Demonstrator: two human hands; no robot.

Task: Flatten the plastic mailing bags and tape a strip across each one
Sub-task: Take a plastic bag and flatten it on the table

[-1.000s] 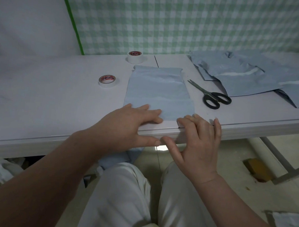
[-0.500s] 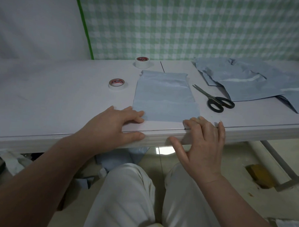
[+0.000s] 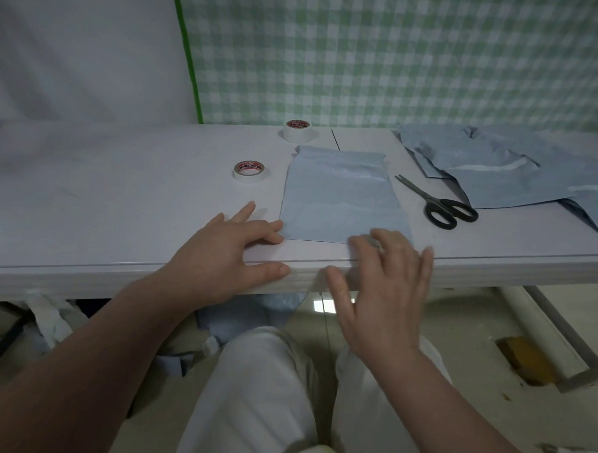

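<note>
Head view:

- One mailing bag (image 3: 343,197) is laid flat on the white table (image 3: 121,191), lengthwise away from the person, its near edge just short of the table's front edge. No tape strip can be made out on it.
- Left hand (image 3: 228,254) is set flat on the table at the bag's near left corner. Fingers are spread and straight, nothing is gripped, and the fingertips are seen at the bag's edge. The thumb is laid along the table's front lip.
- Right hand (image 3: 387,281) is motion-blurred. Fingers are spread and uncurled over the bag's near right corner, which is covered by them. Nothing is held. Contact with the bag cannot be confirmed through the blur.
- Two tape rolls are placed left of the bag: the near roll (image 3: 249,171) well apart from it, the far roll (image 3: 297,131) by its far left corner. The red label print is too small to be read.
- Scissors (image 3: 435,203) are laid closed just right of the bag, blades pointing away.
- A heap of further bags (image 3: 505,170) is piled at the far right, overlapping and creased, cut off by the frame edge. The count cannot be given.
- Under the table only dim, unidentifiable clutter is seen.
</note>
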